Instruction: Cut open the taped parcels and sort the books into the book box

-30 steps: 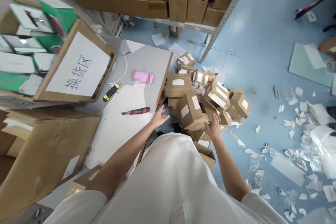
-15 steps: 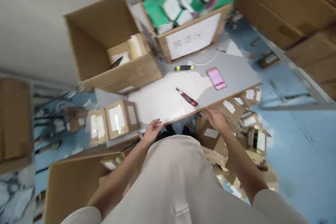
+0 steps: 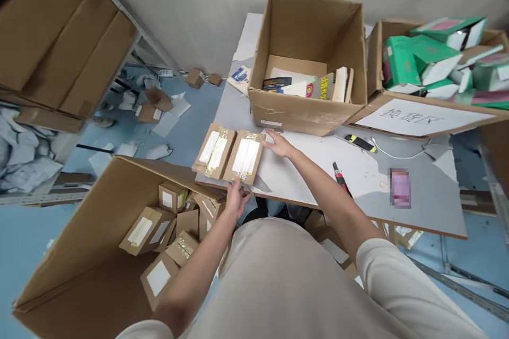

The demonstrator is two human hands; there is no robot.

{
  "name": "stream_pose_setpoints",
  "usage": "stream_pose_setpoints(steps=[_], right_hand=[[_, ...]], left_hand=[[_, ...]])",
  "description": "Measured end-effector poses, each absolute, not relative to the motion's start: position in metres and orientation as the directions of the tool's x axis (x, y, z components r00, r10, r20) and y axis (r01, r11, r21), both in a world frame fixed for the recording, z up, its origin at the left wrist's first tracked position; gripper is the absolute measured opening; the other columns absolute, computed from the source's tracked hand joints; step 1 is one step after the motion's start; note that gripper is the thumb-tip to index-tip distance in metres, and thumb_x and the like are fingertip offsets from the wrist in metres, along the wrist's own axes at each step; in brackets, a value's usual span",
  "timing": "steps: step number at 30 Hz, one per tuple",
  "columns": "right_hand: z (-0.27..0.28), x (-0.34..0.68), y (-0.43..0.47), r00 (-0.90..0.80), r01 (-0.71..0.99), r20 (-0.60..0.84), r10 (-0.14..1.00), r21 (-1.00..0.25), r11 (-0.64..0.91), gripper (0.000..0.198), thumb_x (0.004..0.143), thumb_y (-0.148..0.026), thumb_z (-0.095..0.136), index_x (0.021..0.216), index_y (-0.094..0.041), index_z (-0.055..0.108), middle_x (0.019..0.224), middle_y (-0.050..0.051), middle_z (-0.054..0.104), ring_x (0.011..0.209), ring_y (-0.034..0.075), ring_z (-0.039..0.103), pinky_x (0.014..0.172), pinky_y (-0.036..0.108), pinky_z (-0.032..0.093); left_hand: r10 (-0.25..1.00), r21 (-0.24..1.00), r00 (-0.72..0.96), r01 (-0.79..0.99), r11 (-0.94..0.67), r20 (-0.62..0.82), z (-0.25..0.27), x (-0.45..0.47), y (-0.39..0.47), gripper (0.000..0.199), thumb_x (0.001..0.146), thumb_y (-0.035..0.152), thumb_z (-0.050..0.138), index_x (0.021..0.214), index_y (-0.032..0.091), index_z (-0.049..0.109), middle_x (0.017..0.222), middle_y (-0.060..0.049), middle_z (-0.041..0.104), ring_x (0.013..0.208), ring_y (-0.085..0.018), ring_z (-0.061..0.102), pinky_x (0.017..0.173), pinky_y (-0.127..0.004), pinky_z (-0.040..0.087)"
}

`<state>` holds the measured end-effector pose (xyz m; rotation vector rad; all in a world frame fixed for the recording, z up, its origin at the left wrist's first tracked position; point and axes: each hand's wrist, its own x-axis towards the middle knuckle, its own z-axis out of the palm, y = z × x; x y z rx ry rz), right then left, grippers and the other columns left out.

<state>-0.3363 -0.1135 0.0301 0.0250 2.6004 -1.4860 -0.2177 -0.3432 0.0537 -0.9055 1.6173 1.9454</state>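
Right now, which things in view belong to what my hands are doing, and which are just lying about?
Likely in use:
- taped parcel between your left hand and right hand
- perhaps the second parcel beside it

Apparently just lying about:
- red-black cutter
- yellow-black tool
- white cable

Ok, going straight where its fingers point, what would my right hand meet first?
Your right hand would probably meet the nearer taped box, just to its left; the fingertips look right at its edge, but contact is unclear.

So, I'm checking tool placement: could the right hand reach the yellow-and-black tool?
Probably yes: the yellow-and-black tool lies uncovered on the table, and nothing visible blocks the right hand, beside a taped parcel.
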Motion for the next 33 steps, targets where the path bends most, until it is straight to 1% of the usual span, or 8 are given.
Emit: stream_pose_setpoints(steps=[6,10,14,19,23,27,30,33], right_hand=[[0.014,-0.330,-0.142,-0.953,0.293,-0.247,0.176,-0.899,0.326,0.043,0.081,-0.040,0.056,0.117,-0.017,0.055,0.126,0.013,0.058,0.098,0.021,0.064,0.095,0.042,0.048],[0.020,-0.263,-0.114,-0.912,0.303,-0.205,0.355,-0.921,0.245,0.035,0.081,-0.046,0.054,0.102,-0.019,0.056,0.109,0.009,0.063,0.088,0.019,0.063,0.086,0.038,0.051],[0.030,-0.183,-0.084,-0.776,0.430,-0.242,0.583,-0.879,0.208,0.038,0.080,-0.053,0.056,0.096,-0.018,0.055,0.103,0.010,0.064,0.077,0.017,0.062,0.080,0.039,0.052],[0.021,-0.112,-0.063,-0.639,0.518,-0.288,0.713,-0.846,0.122,0.046,0.076,-0.056,0.061,0.101,-0.018,0.054,0.105,0.011,0.063,0.075,0.017,0.063,0.075,0.039,0.054],[0.004,-0.089,-0.047,-0.604,0.543,-0.312,0.734,-0.835,0.092,0.052,0.072,-0.058,0.065,0.102,-0.017,0.054,0.102,0.010,0.064,0.072,0.018,0.062,0.070,0.038,0.054],[-0.007,-0.079,-0.029,-0.695,0.486,-0.335,0.636,-0.871,0.072,0.058,0.068,-0.057,0.069,0.108,-0.018,0.052,0.109,0.011,0.061,0.072,0.017,0.062,0.071,0.039,0.054],[-0.014,-0.072,-0.013,-0.804,0.419,-0.310,0.507,-0.901,0.113,0.073,0.067,-0.053,0.072,0.127,-0.022,0.044,0.131,0.015,0.051,0.092,0.021,0.062,0.079,0.042,0.054],[-0.027,-0.072,-0.002,-0.846,0.429,-0.306,0.437,-0.877,0.217,0.082,0.064,-0.047,0.075,0.135,-0.026,0.039,0.144,0.015,0.041,0.118,0.026,0.052,0.089,0.045,0.050]], left_hand=[[0.061,0.711,-0.729,-0.680,-0.182,-0.682,0.054,-0.219,-0.349,0.049,0.085,0.058,0.052,0.127,0.039,0.036,0.144,-0.003,0.043,0.124,-0.021,0.050,0.083,-0.037,0.054],[0.138,0.752,-0.755,-0.654,-0.084,-0.641,0.057,-0.218,-0.351,0.053,0.084,0.053,0.057,0.131,0.038,0.039,0.141,-0.003,0.047,0.125,-0.023,0.049,0.088,-0.038,0.052],[0.303,0.865,-0.813,-0.490,0.110,-0.498,0.051,-0.236,-0.333,0.062,0.083,0.048,0.060,0.138,0.031,0.039,0.138,-0.005,0.050,0.121,-0.023,0.050,0.099,-0.038,0.045],[0.432,0.902,-0.795,-0.340,0.265,-0.427,0.026,-0.259,-0.287,0.068,0.081,0.040,0.062,0.143,0.026,0.039,0.133,-0.007,0.054,0.106,-0.020,0.057,0.099,-0.036,0.043],[0.452,0.906,-0.802,-0.252,0.339,-0.392,0.006,-0.257,-0.259,0.066,0.079,0.040,0.063,0.141,0.024,0.044,0.120,-0.007,0.060,0.096,-0.019,0.060,0.097,-0.035,0.043],[0.450,0.911,-0.828,-0.164,0.378,-0.336,-0.003,-0.249,-0.260,0.065,0.080,0.045,0.060,0.138,0.021,0.046,0.128,-0.011,0.055,0.115,-0.023,0.053,0.102,-0.038,0.040],[0.488,0.904,-0.818,-0.087,0.420,-0.305,-0.004,-0.249,-0.274,0.083,0.064,0.046,0.076,0.137,0.018,0.047,0.142,-0.014,0.045,0.133,-0.030,0.040,0.109,-0.044,0.034],[0.534,0.913,-0.802,-0.037,0.405,-0.269,-0.005,-0.250,-0.282,0.088,0.051,0.039,0.085,0.130,0.017,0.054,0.141,-0.016,0.048,0.136,-0.031,0.038,0.114,-0.046,0.026]])
